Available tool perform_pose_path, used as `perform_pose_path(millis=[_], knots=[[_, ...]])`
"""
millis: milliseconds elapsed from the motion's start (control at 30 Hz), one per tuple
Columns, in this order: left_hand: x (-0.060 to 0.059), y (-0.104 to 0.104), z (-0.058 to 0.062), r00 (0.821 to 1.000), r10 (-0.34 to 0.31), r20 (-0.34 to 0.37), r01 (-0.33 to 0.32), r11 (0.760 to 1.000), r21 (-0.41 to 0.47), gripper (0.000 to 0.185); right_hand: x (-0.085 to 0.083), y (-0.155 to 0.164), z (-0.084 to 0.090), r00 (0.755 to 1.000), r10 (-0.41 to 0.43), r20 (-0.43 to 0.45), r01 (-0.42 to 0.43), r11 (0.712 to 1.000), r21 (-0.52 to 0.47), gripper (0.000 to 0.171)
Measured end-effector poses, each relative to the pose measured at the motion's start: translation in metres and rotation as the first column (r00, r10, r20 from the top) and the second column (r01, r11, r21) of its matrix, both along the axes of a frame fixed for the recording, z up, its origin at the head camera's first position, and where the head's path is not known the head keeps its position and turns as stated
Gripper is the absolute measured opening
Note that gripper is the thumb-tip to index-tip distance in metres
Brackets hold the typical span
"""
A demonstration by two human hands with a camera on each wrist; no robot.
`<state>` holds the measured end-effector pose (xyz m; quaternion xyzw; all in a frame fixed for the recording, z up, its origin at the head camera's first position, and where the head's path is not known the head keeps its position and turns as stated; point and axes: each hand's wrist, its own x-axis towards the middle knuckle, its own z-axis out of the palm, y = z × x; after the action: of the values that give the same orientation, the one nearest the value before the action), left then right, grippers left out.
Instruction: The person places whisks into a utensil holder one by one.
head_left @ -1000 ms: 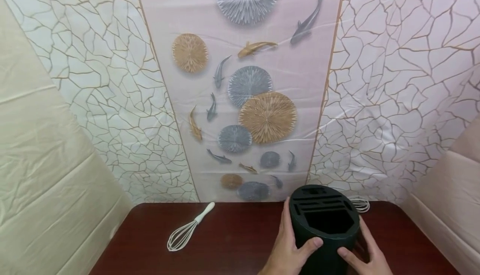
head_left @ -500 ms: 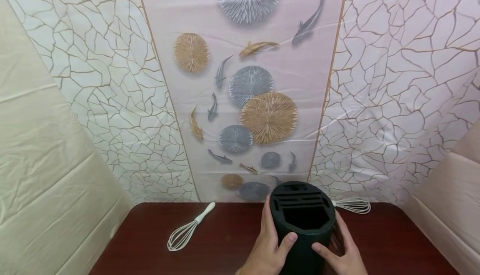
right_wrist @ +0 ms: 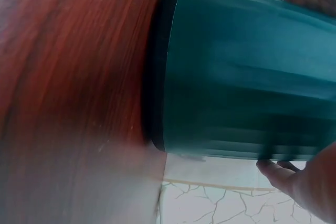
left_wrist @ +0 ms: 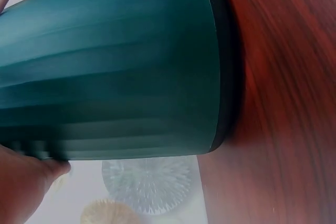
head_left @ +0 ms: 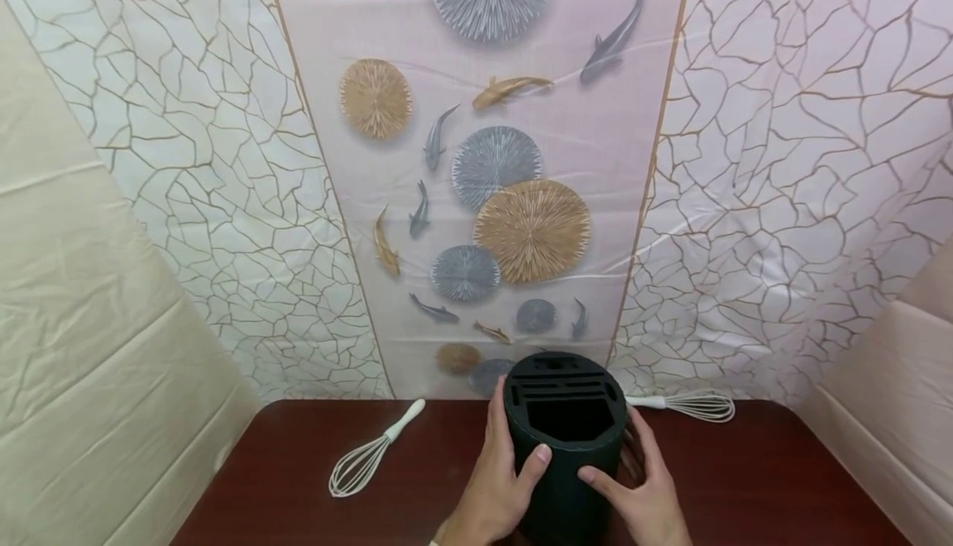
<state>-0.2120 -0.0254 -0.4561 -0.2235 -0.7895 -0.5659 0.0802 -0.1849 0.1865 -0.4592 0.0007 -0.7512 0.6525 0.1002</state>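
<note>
A dark green, round knife block (head_left: 569, 480) stands upright at the table's front, with narrow slots and one wide opening in its top. My left hand (head_left: 491, 476) grips its left side, thumb at the front near the rim. My right hand (head_left: 644, 492) holds the opposite side, its thumb also across the front. In the left wrist view, the ribbed wall of the block (left_wrist: 115, 72) fills much of the picture, and my left hand (left_wrist: 23, 184) shows at the lower left. The right wrist view shows the black base (right_wrist: 157, 72) at the tabletop; whether they touch, I cannot tell.
A white whisk (head_left: 375, 451) lies on the left of the dark red-brown table (head_left: 260, 480). Another whisk (head_left: 696, 405) lies near the back edge at right, its handle end partly behind the block. Patterned cloth (head_left: 521, 232) hangs behind the table.
Both hands have moved the knife block leftward across the front of the table, still upright. More of the right whisk has come into sight behind it.
</note>
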Motion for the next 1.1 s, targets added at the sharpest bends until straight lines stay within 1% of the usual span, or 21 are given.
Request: perform_pose_path(millis=[100, 233, 333, 500, 733, 833, 1000, 1100], knots=[[-0.003, -0.004, 0.001, 1.000, -0.001, 0.024, 0.001, 1.000, 0.022, 0.094, -0.003, -0.005, -0.001, 1.000, 0.009, -0.029, -0.009, 1.000, 0.001, 0.104], [-0.005, -0.011, 0.001, 0.998, 0.015, 0.057, -0.018, 0.998, 0.053, 0.104, -0.006, -0.014, -0.002, 1.000, 0.009, -0.021, -0.009, 1.000, 0.016, 0.104], [-0.006, -0.017, 0.001, 0.997, 0.042, 0.058, -0.046, 0.997, 0.067, 0.110, -0.010, -0.019, -0.002, 1.000, 0.018, -0.008, -0.018, 1.000, 0.025, 0.106], [-0.011, -0.022, 0.000, 0.996, 0.069, 0.059, -0.074, 0.993, 0.094, 0.114, -0.017, -0.022, 0.000, 0.998, 0.058, 0.027, -0.059, 0.998, 0.035, 0.109], [-0.015, -0.027, -0.006, 0.993, 0.112, 0.042, -0.117, 0.986, 0.122, 0.112, -0.021, -0.025, -0.001, 0.989, 0.146, 0.041, -0.147, 0.988, 0.041, 0.103], [-0.018, -0.029, -0.009, 0.992, 0.125, 0.028, -0.128, 0.984, 0.123, 0.111, -0.021, -0.023, -0.001, 0.986, 0.158, 0.046, -0.161, 0.985, 0.069, 0.101], [-0.027, -0.029, -0.013, 0.992, 0.120, -0.032, -0.114, 0.983, 0.144, 0.111, -0.023, -0.014, 0.005, 0.983, 0.182, 0.034, -0.185, 0.974, 0.134, 0.098], [-0.031, -0.029, -0.015, 0.993, 0.111, -0.034, -0.104, 0.983, 0.150, 0.111, -0.024, -0.005, 0.010, 0.984, 0.176, 0.014, -0.176, 0.967, 0.185, 0.093]])
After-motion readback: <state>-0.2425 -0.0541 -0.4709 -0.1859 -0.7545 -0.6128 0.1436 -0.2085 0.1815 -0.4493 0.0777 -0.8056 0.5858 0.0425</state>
